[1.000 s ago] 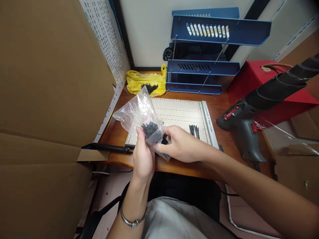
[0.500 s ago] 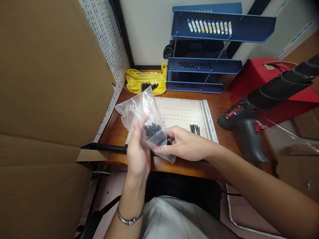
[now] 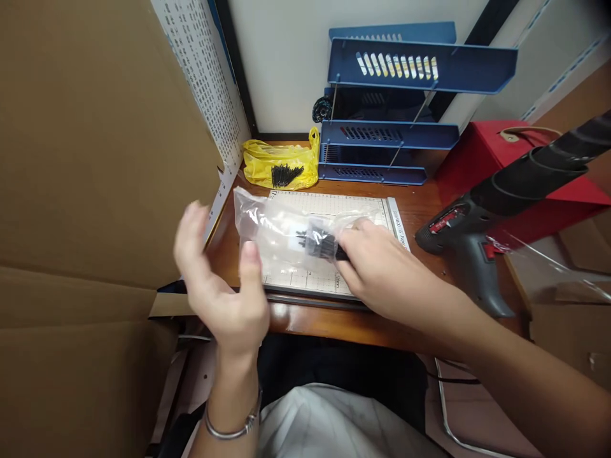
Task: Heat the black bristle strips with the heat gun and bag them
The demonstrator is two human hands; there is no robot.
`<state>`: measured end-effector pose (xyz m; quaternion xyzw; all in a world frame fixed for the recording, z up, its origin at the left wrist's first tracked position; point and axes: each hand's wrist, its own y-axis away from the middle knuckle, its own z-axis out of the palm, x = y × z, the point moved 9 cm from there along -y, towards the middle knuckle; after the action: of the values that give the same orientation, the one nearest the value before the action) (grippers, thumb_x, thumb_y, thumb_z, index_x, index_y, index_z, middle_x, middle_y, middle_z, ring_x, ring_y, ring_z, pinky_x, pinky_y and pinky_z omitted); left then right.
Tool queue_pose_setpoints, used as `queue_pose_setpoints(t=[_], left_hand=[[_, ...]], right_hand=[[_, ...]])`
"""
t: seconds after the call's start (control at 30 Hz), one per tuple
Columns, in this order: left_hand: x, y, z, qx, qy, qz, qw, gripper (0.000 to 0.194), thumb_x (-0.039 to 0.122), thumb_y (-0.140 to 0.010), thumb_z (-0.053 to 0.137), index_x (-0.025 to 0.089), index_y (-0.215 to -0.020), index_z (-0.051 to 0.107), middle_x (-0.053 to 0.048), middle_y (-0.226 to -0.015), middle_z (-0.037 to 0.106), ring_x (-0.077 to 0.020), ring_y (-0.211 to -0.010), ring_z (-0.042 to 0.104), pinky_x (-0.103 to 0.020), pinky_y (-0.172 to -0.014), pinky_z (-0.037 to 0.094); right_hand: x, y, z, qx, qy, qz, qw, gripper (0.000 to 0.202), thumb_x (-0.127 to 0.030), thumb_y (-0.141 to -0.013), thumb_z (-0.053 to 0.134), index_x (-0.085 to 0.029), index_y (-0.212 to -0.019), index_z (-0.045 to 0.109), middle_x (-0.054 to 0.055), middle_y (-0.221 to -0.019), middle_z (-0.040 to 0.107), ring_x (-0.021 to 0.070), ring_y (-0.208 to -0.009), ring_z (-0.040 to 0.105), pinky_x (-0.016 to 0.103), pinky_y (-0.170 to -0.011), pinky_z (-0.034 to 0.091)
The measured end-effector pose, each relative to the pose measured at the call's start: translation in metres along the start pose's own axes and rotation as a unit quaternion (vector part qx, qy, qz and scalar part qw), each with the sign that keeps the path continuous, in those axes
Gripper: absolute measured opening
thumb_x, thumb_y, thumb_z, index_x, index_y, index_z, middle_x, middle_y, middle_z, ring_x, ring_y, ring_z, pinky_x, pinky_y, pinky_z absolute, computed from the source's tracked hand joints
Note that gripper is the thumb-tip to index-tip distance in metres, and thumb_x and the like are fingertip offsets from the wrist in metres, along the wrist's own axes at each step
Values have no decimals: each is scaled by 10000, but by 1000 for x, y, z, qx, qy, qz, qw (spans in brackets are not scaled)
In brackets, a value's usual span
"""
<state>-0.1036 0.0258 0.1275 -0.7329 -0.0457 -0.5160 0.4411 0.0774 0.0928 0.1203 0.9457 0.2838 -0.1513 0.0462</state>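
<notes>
A clear plastic bag (image 3: pixel 270 226) lies sideways above the paper cutter (image 3: pixel 305 283), its far end pointing left. Inside it is a bundle of thin black sticks or tubes (image 3: pixel 324 245), too blurred to name more exactly. My right hand (image 3: pixel 375 264) grips the bag and bundle at the right end, fingers closed round them. My left hand (image 3: pixel 224 286) is raised to the left of the bag, fingers apart and holding nothing; motion smears its fingertips. Part of the cutter's grid board is hidden under the bag and my right hand.
A yellow plastic bag (image 3: pixel 258 168) with more black pieces (image 3: pixel 286 175) before it sits at the back. Behind stands a blue tray rack (image 3: pixel 396 133). A heat-gun-like tool (image 3: pixel 477 242) and red box (image 3: pixel 491 146) are on the right; cardboard (image 3: pixel 95 159) walls the left.
My left hand has let go of the bag and moved left, opening. My right hand has swung the bag from upright to lying sideways, slightly to the right.
</notes>
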Motion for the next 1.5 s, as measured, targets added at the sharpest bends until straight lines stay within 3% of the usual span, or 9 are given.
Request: queue_pose_setpoints(t=[0.1,0.2,0.3,0.43,0.6,0.67,0.83,1.2,1.5], left_hand=[[18,-9,31,-167,-125,120,971,350,381,-944,722,337,-1291,705,-15,-1412,645,-325,-1518,363,-574,-1294,-99],[5,-10,48,-243,-127,135,952,163,357,-968,671,285,-879,786,-16,-858,694,-253,-971,651,-603,-1270,153],[-7,-8,45,-210,-78,128,966,246,300,-959,682,245,-727,741,21,-670,503,-162,-677,516,-465,-1105,445],[-11,-5,40,-156,-42,125,979,246,256,-975,671,242,-738,738,27,-677,489,-149,-680,503,-422,-1064,468],[12,-1,14,-42,-118,174,977,197,346,-1009,624,236,-902,748,-78,-1019,607,-256,-1081,573,-454,-1066,433],[27,14,-14,97,-113,175,973,210,393,-1002,633,226,-893,699,-75,-1013,605,-261,-1062,583,-436,-998,458],[-9,60,55,-244,-95,-72,962,251,406,-1032,569,218,-875,621,10,-744,643,-152,-622,555,-297,-626,428],[-10,66,63,-315,0,-37,949,414,298,-1081,440,218,-675,418,25,-596,444,-131,-546,425,-288,-570,330],[-17,46,45,-349,-24,-1,937,448,305,-1050,518,211,-622,425,23,-563,433,-126,-528,424,-286,-550,324]], right_hand=[[-6,-2,7,-33,20,-8,999,152,-161,-908,504,-146,-975,640,133,-894,620,235,-848,512,347,-766,366],[-2,0,15,-56,-10,-8,998,155,-219,-920,521,-146,-971,648,138,-913,622,227,-827,526,333,-739,350],[6,2,17,-60,-38,0,997,149,-251,-925,516,-159,-931,633,132,-929,626,217,-818,526,321,-714,327],[13,4,12,-62,-105,1,993,142,-255,-915,548,-178,-806,598,73,-844,638,172,-765,509,299,-701,316],[35,1,17,-45,-227,48,972,150,-288,-920,585,-170,-838,629,57,-873,685,169,-781,557,292,-706,363],[45,-3,19,-3,-353,82,932,208,-365,-904,639,-162,-864,657,62,-887,708,177,-798,595,294,-718,414],[36,-16,28,55,-623,103,774,378,-439,-667,886,-147,-831,710,67,-914,744,160,-813,633,283,-746,499],[16,-24,31,59,-769,126,624,386,-279,-565,948,-163,-826,688,26,-840,714,169,-875,655,302,-851,539],[25,-16,33,-2,-709,105,697,350,-418,-723,855,-143,-703,639,15,-768,630,116,-757,545,272,-767,435]])
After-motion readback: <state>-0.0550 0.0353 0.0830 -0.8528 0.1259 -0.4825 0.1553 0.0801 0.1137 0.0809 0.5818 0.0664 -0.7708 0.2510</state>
